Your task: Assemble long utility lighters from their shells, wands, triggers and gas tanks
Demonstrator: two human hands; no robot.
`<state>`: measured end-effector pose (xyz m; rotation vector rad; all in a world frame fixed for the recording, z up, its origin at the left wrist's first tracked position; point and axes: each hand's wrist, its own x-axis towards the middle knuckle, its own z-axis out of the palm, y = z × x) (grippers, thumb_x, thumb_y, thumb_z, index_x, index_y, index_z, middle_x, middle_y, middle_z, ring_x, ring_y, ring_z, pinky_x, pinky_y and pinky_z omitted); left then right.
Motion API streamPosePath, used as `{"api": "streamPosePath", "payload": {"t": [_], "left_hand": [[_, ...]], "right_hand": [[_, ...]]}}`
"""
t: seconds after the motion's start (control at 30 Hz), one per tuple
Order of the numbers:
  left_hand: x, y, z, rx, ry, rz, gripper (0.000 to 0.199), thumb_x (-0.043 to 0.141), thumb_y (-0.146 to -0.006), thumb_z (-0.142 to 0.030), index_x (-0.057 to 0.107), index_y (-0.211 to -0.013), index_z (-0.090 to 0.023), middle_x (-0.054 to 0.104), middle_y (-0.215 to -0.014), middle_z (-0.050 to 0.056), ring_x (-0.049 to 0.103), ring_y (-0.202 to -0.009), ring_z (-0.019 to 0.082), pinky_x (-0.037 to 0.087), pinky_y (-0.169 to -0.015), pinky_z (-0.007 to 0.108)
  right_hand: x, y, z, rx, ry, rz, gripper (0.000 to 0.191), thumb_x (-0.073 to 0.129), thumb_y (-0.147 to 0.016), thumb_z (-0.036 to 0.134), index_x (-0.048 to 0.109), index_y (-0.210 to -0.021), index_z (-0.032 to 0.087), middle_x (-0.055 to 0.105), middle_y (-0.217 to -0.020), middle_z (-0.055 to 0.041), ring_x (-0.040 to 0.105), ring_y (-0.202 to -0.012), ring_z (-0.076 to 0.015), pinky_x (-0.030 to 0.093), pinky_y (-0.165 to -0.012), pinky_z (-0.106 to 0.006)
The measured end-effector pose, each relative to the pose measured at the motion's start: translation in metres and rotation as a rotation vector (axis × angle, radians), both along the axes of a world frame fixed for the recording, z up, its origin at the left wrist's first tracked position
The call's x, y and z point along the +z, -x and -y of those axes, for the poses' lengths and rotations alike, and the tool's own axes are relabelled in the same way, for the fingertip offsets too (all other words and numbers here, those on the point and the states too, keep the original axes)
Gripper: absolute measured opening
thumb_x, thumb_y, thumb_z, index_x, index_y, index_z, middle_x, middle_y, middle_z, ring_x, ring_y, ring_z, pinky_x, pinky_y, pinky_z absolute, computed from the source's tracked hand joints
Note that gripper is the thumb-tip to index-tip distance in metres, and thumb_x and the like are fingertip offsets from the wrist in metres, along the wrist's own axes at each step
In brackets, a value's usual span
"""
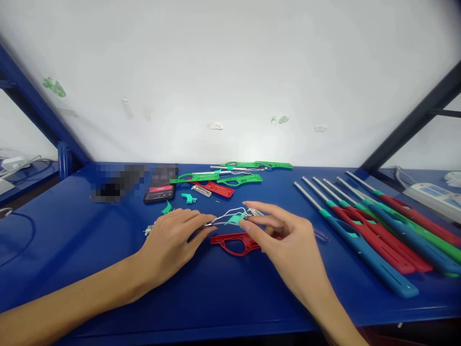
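My left hand pinches a thin metal tube between thumb and fingertips. White wires run from it toward my right hand. That hand's fingers close on a small metal and clear part, with a teal trigger piece beside the thumb tip. Below the wires lies a red plastic shell half with a loop opening, its right end hidden by my right hand. A small pale part shows beside my left hand, mostly covered.
Assembled long lighters lie at the right. Green shell halves, a red shell piece and teal triggers lie behind my hands. A phone is at the back left of the blue table.
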<state>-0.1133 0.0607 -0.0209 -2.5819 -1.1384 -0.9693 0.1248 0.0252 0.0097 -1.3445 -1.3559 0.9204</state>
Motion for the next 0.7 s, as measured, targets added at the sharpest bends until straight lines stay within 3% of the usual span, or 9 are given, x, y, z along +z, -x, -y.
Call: {"api": "streamPosePath", "payload": {"t": [0.23,0.53,0.7], "left_hand": [[0.001,-0.006,0.006,-0.017,0.156,0.044,0.026,0.054,-0.11,-0.037,0.076,-0.11,-0.024,0.076,-0.092,0.001,0.068,-0.078,0.018,0.05,-0.073,0.031],[0.001,-0.01,0.013,-0.042,0.336,0.093,0.026,0.05,-0.109,-0.032,0.074,-0.119,-0.027,0.071,-0.104,0.003,0.067,-0.089,0.019,0.054,-0.081,0.033],[0.001,-0.01,0.015,-0.034,0.375,0.097,0.028,0.051,-0.108,-0.031,0.072,-0.126,-0.025,0.072,-0.107,0.004,0.07,-0.09,0.02,0.057,-0.081,0.034]], "right_hand": [[-0.012,-0.009,0.008,-0.035,0.102,-0.044,0.049,0.084,-0.078,0.052,0.082,-0.119,0.026,0.084,-0.085,-0.0049,0.056,-0.058,-0.0142,0.046,-0.052,-0.025],[-0.013,-0.011,0.012,-0.025,0.105,-0.065,0.049,0.086,-0.076,0.052,0.084,-0.118,0.025,0.083,-0.083,-0.0058,0.055,-0.06,-0.0147,0.046,-0.051,-0.024],[-0.021,-0.015,0.015,-0.07,0.083,-0.022,0.047,0.086,-0.078,0.054,0.084,-0.116,0.026,0.081,-0.08,-0.0037,0.049,-0.052,-0.013,0.046,-0.048,-0.026]]}}
